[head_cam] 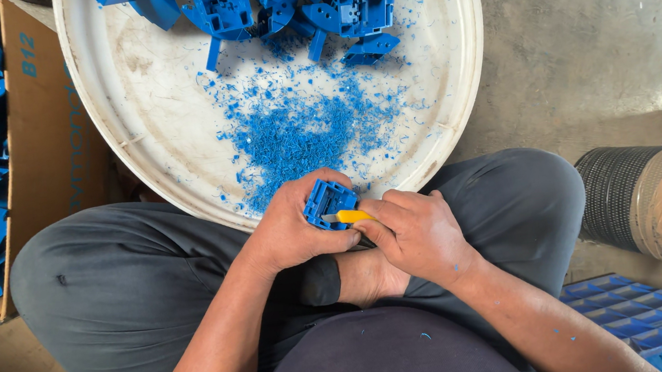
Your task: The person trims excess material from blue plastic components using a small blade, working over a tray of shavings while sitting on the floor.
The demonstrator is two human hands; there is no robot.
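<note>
Over the white tray (pixel 450 75) of shavings (pixel 301 132), left hand (pixel 291 231) is gripping a blue part (pixel 328 201); right hand (pixel 418 234) is clenching a knife (pixel 348 217) (blade could slip toward the fingers).

The small blue moulded plastic part (pixel 329 202) in my left hand (pixel 295 231) looks smooth with a dull sheen. My right hand (pixel 414 235) grips a yellow plastic-handled knife (pixel 348 217), glossy; the blade material cannot be told. The round white plastic tray (pixel 142 107) is matt, scuffed and stained. Blue plastic shavings (pixel 301 132) on it are fine and curly. The brown cardboard box (pixel 47 134) is matt paperboard. The grey concrete floor (pixel 593 27) is rough and dusty. My grey cloth trousers (pixel 120 282) are matt woven fabric.
</note>
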